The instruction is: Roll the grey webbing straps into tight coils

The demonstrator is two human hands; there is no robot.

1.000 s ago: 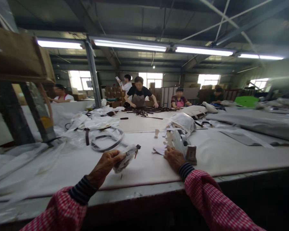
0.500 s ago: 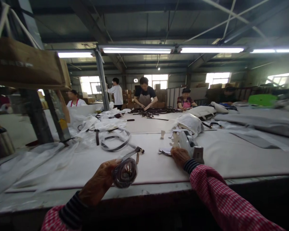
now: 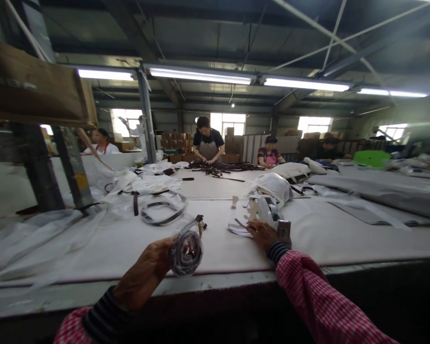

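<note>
Coiled strap (image 3: 185, 255) at lower centre, round face now toward camera; tilted, blurred 1 second ago. Left hand (image 3: 146, 267) grasps it at left edge. Right hand (image 3: 263, 234), right of centre, bent over white slips (image 3: 238, 230), more fanned than 0.5 seconds ago; pinching or only touching, cannot tell. Tape dispenser (image 3: 284, 230) just beside right hand, white bundle (image 3: 272, 186) behind. Looped strap (image 3: 161, 220) left of centre. Brown bag (image 3: 39, 88), upper left, hides background. Coil glossy, spiral; table cover (image 3: 220, 253) smooth, white; sleeves (image 3: 315, 291) red-white checked.
</note>
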